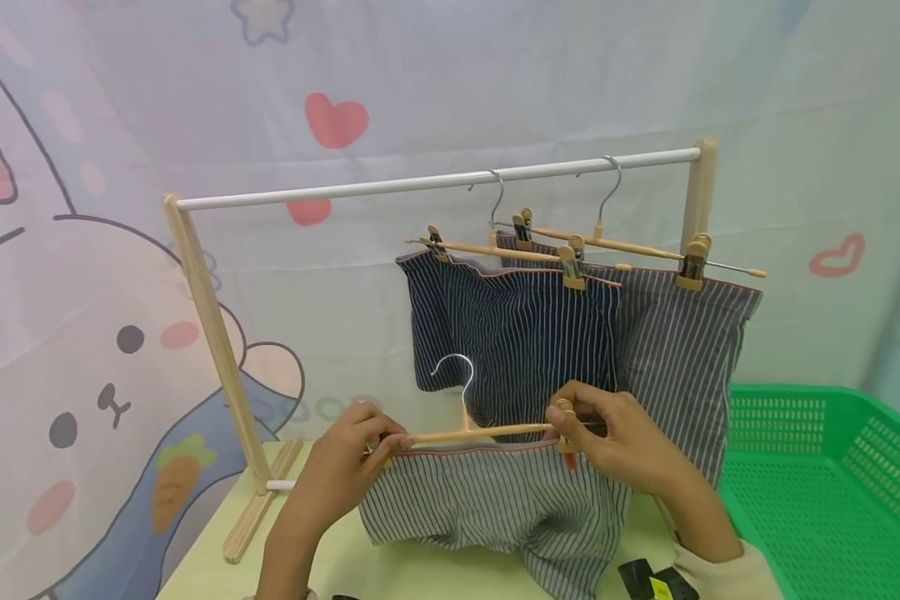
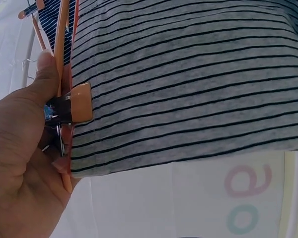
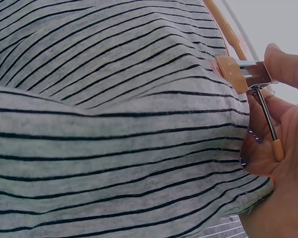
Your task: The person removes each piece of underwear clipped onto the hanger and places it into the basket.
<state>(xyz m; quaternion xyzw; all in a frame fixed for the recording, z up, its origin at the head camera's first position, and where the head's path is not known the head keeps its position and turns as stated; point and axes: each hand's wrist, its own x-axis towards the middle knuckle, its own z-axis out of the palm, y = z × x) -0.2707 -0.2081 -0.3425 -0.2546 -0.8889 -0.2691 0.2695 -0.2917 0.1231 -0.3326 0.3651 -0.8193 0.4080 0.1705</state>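
A light grey striped garment [image 1: 487,492] hangs by its red-edged top from a tan clip hanger [image 1: 480,432], whose metal hook points up. My left hand [image 1: 348,458] grips the hanger's left end; in the left wrist view a tan clip [image 2: 82,103] bites the fabric beside the thumb. At the other end my right hand [image 1: 615,429] pinches the right clip [image 1: 566,421] between thumb and fingers. In the right wrist view that clip [image 3: 232,74] sits on the garment's edge, and a loose fabric corner [image 3: 260,186] sticks out below it.
Behind the hands stands a wooden rack with a white rail [image 1: 330,192]. On it hang a navy striped garment [image 1: 510,333] and a grey striped one [image 1: 682,350], both on clip hangers. A green basket [image 1: 787,396] is at the right of the pale yellow table [image 1: 217,533].
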